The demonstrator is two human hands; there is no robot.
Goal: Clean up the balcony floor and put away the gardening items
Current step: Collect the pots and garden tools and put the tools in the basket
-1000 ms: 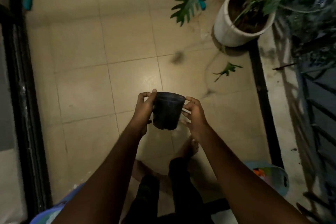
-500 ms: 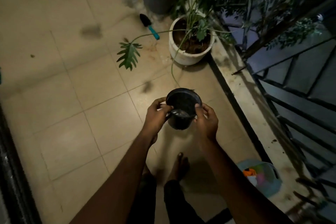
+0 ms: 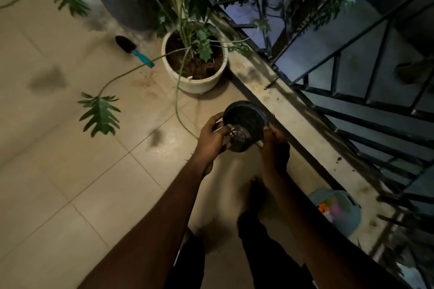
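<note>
I held the small black pot (image 3: 246,122) between both hands. My left hand (image 3: 211,139) was curled round its left side and my right hand (image 3: 276,148) gripped its right side. Just beyond the hands stood a white planter (image 3: 195,83) with a leafy plant. Further out, left of the hands, a trowel (image 3: 135,50) with a blue handle lay on the tiled floor (image 3: 70,195). The ledge (image 3: 293,119) ran close by my right hand. Back from that hand, nearer me, a teal basket (image 3: 352,218) sat against it.
</note>
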